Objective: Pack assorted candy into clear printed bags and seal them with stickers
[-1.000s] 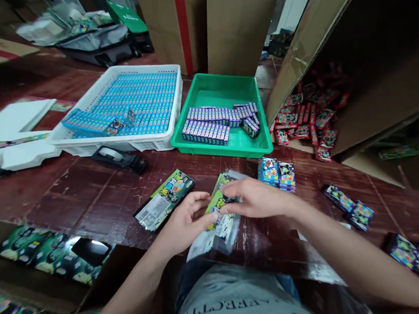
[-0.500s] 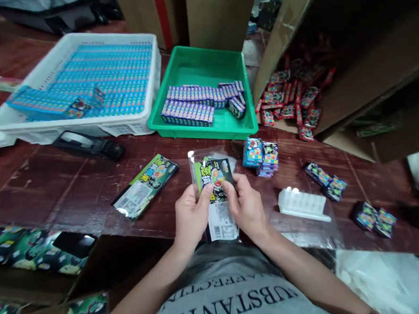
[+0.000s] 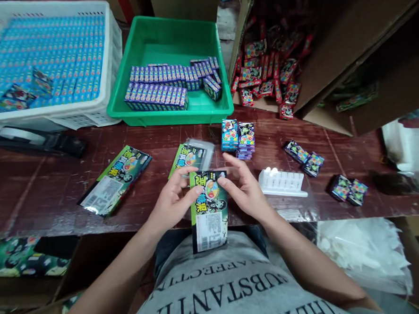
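A green and black printed packet with a white label is held upright in front of my shirt. My left hand grips its left edge, thumb on the front and fingers behind. At the upper right corner, my right hand pinches with the thumb, its index finger stretched out above. Behind them on the table lies a second printed packet with clear plastic around it, partly covered by my left hand. Another like packet lies flat to the left. Small blue boxes and purple boxes stand stacked beyond my right hand.
A green tray holds purple boxes; left of it is a white crate of blue boxes. A tape dispenser lies front left. To the right are a white plastic stand, small dark packs and a carton with red packs.
The packets have come apart: one now lies on the table behind my hands, while one stays in them. My hands have spread slightly, and the view has shifted right and down.
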Motion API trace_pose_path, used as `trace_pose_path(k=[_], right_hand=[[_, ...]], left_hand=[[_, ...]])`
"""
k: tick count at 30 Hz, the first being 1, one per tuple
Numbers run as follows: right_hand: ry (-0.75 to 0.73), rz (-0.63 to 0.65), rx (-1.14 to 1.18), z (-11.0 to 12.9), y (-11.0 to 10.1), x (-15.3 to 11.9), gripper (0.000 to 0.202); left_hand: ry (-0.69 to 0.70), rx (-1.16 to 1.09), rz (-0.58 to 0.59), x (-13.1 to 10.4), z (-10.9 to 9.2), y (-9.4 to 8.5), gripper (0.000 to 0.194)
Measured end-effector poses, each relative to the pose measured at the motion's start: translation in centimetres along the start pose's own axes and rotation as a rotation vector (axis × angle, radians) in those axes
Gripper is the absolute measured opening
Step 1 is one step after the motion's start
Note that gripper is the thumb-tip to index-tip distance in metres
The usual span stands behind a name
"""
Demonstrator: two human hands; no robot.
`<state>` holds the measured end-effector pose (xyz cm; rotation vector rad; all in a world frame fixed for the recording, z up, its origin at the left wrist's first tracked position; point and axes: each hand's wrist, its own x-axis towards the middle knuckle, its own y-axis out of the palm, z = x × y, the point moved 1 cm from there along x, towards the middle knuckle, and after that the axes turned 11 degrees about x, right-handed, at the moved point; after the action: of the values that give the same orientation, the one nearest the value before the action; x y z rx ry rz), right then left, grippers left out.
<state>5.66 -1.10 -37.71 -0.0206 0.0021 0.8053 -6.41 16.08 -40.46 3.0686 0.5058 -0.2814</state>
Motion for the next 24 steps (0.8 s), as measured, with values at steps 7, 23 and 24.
trace_pose_path(k=[7, 23, 24], right_hand=[[0.092, 0.084, 0.0, -0.2, -0.3, 0.8, 0.02], [0.194, -0.017, -0.062, 1.0, 1.0, 2.9, 0.02], [0.202, -0.001, -0.061, 1.1, 1.0, 3.0, 0.02]], left_hand=[[0.023, 0.161, -0.119, 0.7, 0.7, -2.0, 0.024], [-0.048, 0.22, -0.115, 1.9, -2.0, -2.9, 0.013], [-0.037, 0.251, -0.09, 2.0, -2.1, -3.0, 0.012]])
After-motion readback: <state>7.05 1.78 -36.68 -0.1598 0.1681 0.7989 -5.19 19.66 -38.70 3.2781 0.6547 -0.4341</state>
